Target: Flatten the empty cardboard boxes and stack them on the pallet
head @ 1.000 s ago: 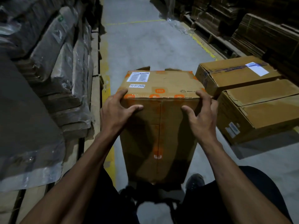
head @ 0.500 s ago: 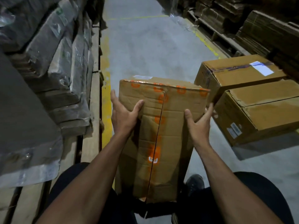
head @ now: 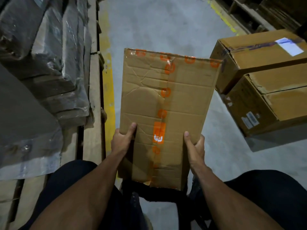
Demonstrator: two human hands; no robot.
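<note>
A person holds a creased cardboard box (head: 166, 113) sealed with orange-printed tape above the concrete floor (head: 157, 25), left hand (head: 122, 141) and right hand (head: 195, 146) each gripping a side edge with the thumb on the upper face. Wrapped cardboard bundles (head: 49, 60) sit on a wooden pallet (head: 93, 113) to the left; two closed boxes (head: 265, 77) lie on the floor to the right.

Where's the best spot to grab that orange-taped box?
By its two long side edges near the end closest to the body, one hand from each side, as the left hand and right hand do: the orange-taped box is broad, with no handles visible.
</note>
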